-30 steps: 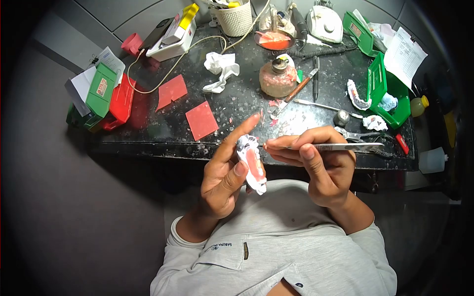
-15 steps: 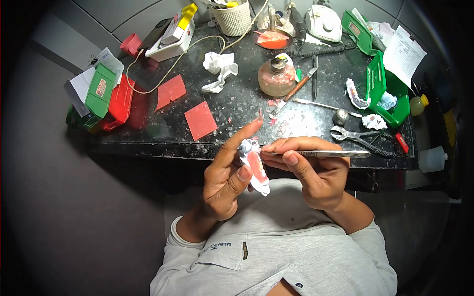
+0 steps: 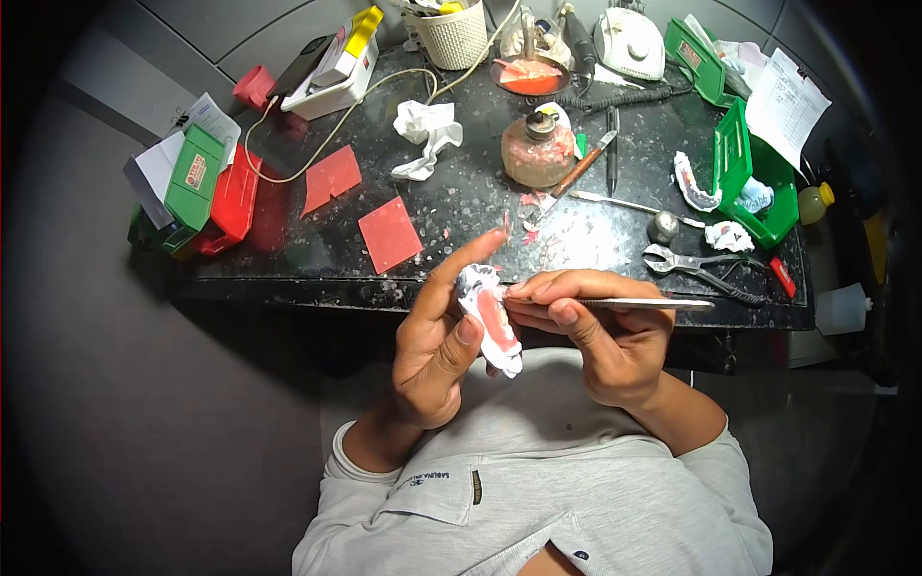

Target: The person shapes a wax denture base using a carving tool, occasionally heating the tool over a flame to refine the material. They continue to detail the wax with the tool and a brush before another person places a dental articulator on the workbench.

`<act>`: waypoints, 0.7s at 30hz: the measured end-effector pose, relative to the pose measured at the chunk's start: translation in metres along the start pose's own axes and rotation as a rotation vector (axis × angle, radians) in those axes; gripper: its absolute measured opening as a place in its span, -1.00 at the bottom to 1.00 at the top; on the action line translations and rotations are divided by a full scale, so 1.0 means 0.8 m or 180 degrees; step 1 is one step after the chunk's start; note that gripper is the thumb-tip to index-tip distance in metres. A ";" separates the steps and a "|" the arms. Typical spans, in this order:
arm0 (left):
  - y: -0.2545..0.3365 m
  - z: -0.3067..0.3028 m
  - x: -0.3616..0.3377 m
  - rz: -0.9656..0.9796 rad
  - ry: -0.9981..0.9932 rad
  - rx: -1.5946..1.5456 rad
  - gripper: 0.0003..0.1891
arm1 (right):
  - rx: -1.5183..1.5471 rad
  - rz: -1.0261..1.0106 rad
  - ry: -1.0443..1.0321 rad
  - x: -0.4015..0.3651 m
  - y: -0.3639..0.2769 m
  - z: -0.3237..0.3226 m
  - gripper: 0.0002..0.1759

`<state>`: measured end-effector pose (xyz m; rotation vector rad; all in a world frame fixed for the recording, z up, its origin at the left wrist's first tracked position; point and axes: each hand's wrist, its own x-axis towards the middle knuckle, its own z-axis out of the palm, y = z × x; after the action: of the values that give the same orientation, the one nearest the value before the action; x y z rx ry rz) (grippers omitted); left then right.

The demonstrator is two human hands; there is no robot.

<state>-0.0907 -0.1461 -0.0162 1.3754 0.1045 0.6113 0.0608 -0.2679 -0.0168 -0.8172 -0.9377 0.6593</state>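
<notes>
The left hand [image 3: 432, 355] pinches the dental cast [image 3: 490, 322] between thumb and fingers, with the forefinger stretched out. Right of the cast, the right hand [image 3: 610, 336], pinching a slim metal tool [image 3: 639, 303], has dropped lower. The tool's tip now meets the cast's pink wax, so carving looks under way. Beyond the cast stands a spirit lamp [image 3: 540, 152].

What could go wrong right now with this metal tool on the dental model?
The metal tool in the right hand touches the dental model right beside the thumb of the left hand; a slip could jab it. The model is held off the table, over the lap, so a loosened grip might drop it.
</notes>
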 end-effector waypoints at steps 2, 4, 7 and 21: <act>0.000 0.000 0.001 -0.0025 -0.0094 -0.0087 -0.32 | -0.0024 -0.0012 -0.0015 -0.001 0.001 0.003 -0.79; -0.002 0.003 0.002 -0.0050 0.0037 -0.0004 -0.25 | 0.0333 0.0154 0.0384 -0.002 0.002 0.011 -0.79; -0.003 0.009 0.003 -0.0089 0.0236 0.0072 -0.19 | 0.0049 0.0096 0.0234 -0.001 0.004 0.004 -0.79; -0.005 0.010 0.004 0.0005 0.0127 0.0164 -0.32 | -0.0228 -0.0046 0.0425 -0.002 0.008 0.005 -0.83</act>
<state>-0.0834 -0.1515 -0.0173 1.4135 0.1522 0.6415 0.0560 -0.2644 -0.0212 -0.9063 -0.8490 0.5542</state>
